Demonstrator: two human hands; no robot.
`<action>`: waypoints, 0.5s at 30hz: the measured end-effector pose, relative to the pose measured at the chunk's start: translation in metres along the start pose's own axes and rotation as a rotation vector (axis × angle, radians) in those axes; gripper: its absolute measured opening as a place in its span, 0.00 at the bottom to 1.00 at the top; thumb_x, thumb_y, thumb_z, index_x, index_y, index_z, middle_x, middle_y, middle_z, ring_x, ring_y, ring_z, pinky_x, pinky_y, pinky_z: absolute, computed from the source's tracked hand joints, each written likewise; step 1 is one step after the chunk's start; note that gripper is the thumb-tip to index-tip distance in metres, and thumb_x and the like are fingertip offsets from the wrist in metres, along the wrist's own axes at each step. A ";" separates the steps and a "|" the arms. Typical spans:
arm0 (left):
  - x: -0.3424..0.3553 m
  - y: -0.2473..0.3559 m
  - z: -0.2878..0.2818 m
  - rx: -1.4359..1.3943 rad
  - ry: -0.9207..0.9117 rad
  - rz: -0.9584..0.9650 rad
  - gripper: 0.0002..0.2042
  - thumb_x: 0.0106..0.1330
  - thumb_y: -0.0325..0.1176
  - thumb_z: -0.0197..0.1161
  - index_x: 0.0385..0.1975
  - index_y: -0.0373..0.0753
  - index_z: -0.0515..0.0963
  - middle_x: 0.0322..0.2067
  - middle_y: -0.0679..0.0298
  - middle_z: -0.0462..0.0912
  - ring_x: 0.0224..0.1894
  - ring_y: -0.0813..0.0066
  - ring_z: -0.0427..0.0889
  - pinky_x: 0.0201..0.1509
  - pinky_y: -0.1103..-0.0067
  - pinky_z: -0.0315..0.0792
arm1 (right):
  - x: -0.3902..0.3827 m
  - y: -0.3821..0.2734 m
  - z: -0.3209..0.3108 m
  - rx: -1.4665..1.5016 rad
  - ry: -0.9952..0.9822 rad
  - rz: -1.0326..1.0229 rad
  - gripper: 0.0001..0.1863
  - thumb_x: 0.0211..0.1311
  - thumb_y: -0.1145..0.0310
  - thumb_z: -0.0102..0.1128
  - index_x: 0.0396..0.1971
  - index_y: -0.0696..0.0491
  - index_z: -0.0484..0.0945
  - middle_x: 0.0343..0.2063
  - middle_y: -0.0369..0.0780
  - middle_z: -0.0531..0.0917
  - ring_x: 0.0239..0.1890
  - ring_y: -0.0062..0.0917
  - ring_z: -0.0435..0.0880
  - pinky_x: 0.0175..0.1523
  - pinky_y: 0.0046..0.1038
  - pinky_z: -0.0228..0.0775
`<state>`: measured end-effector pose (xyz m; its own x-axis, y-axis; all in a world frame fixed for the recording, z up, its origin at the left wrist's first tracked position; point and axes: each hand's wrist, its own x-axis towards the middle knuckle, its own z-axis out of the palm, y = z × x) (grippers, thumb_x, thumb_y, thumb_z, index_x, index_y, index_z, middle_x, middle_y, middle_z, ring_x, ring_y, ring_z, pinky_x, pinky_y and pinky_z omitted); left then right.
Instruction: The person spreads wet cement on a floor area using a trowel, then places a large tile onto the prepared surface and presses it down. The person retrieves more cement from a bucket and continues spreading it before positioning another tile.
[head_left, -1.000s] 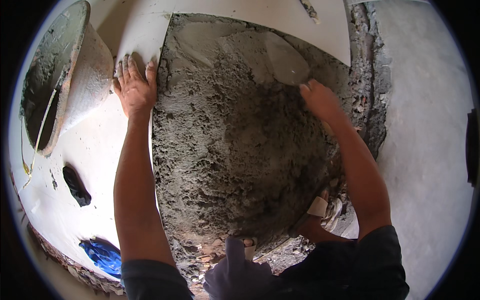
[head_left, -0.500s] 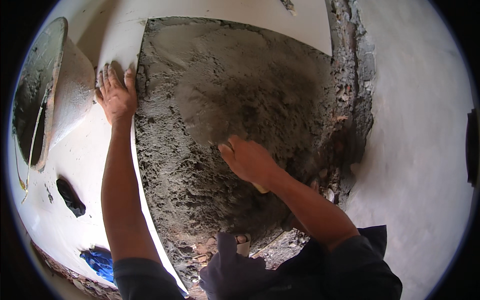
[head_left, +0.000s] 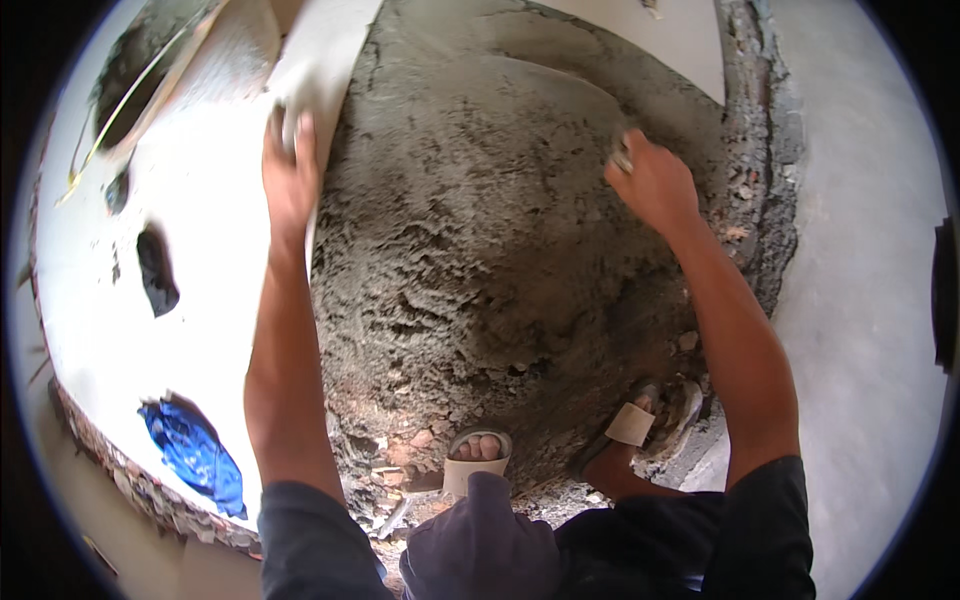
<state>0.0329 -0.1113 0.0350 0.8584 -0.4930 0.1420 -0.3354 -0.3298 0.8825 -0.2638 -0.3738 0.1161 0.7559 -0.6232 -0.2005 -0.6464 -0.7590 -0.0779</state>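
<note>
My left hand (head_left: 291,188) rests at the edge of a large white tile (head_left: 205,340), fingers apart and somewhat blurred, holding nothing. Beside it spreads a bed of grey wet mortar (head_left: 440,220), smoother at its far part and rough and pitted nearer me. My right hand (head_left: 655,183) is closed round the handle of a trowel at the mortar's right side. The trowel's blade (head_left: 555,85) is hard to tell from the mortar, being the same grey and blurred.
A mortar-crusted bucket (head_left: 220,60) lies tipped at the far left. A black object (head_left: 156,270) and a crumpled blue bag (head_left: 195,455) lie on the tile. Another white tile (head_left: 670,45) is at the far right, and a pale wall (head_left: 860,300) beyond. My sandalled feet (head_left: 478,450) stand near rubble.
My right hand has swept the trowel far and to the right across the mortar. My left hand has shifted along the tile edge, and the view has moved, showing both feet.
</note>
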 end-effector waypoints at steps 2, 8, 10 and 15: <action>-0.092 -0.002 -0.050 0.157 0.060 0.045 0.28 0.70 0.42 0.53 0.63 0.29 0.59 0.63 0.45 0.61 0.67 0.55 0.58 0.68 0.67 0.54 | 0.021 -0.026 0.010 -0.058 -0.005 -0.074 0.15 0.60 0.65 0.53 0.41 0.60 0.70 0.25 0.46 0.80 0.27 0.41 0.81 0.32 0.44 0.73; -0.349 -0.001 -0.201 0.536 0.204 -0.300 0.23 0.71 0.35 0.49 0.62 0.30 0.59 0.60 0.46 0.65 0.66 0.51 0.58 0.67 0.58 0.56 | -0.046 -0.032 0.012 -0.160 -0.215 -0.349 0.11 0.57 0.69 0.53 0.36 0.60 0.72 0.22 0.47 0.80 0.21 0.38 0.81 0.23 0.38 0.73; -0.397 0.006 -0.214 0.740 0.127 -0.260 0.22 0.71 0.33 0.49 0.61 0.31 0.60 0.59 0.47 0.66 0.65 0.49 0.60 0.66 0.56 0.58 | -0.088 -0.019 0.009 -0.177 -0.322 -0.404 0.10 0.55 0.69 0.56 0.33 0.58 0.71 0.23 0.47 0.80 0.22 0.38 0.82 0.25 0.38 0.74; -0.457 0.020 -0.171 0.821 -0.137 -0.217 0.23 0.64 0.32 0.56 0.59 0.36 0.64 0.59 0.54 0.68 0.65 0.50 0.61 0.67 0.56 0.52 | -0.141 0.008 -0.002 -0.012 -0.247 -0.500 0.10 0.52 0.67 0.58 0.31 0.57 0.72 0.28 0.47 0.81 0.25 0.39 0.83 0.28 0.39 0.75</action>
<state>-0.2999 0.2453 0.0640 0.8991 -0.4274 -0.0945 -0.3895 -0.8798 0.2724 -0.3754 -0.2923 0.1456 0.9226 -0.1250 -0.3650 -0.2128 -0.9540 -0.2110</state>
